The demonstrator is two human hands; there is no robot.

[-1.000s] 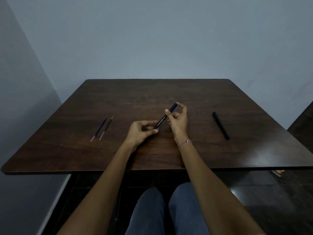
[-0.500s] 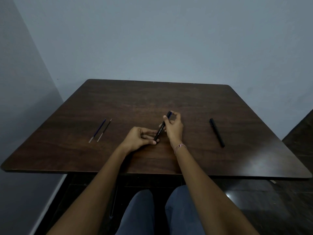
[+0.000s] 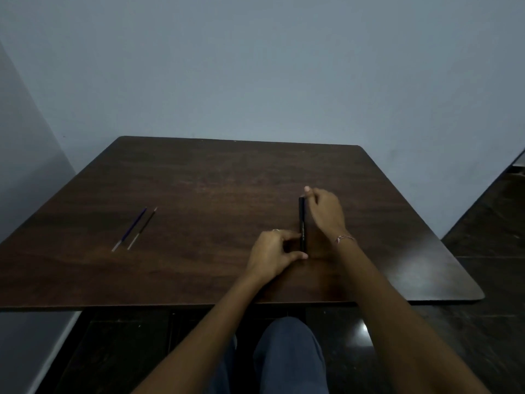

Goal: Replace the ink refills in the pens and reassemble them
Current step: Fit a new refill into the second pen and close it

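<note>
Left hand (image 3: 273,251) pinches black pen (image 3: 302,223) at near end; right hand (image 3: 325,213) grips far end. Pen apparently unopened. Two refills (image 3: 129,229) well left of left hand, untouched: early stage.

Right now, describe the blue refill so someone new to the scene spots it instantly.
On the dark wooden table, look to its left part, well left of the held pen, where two thin refills lie side by side. The blue refill is the left one; its neighbour, the black refill, is darker, brownish.
</note>
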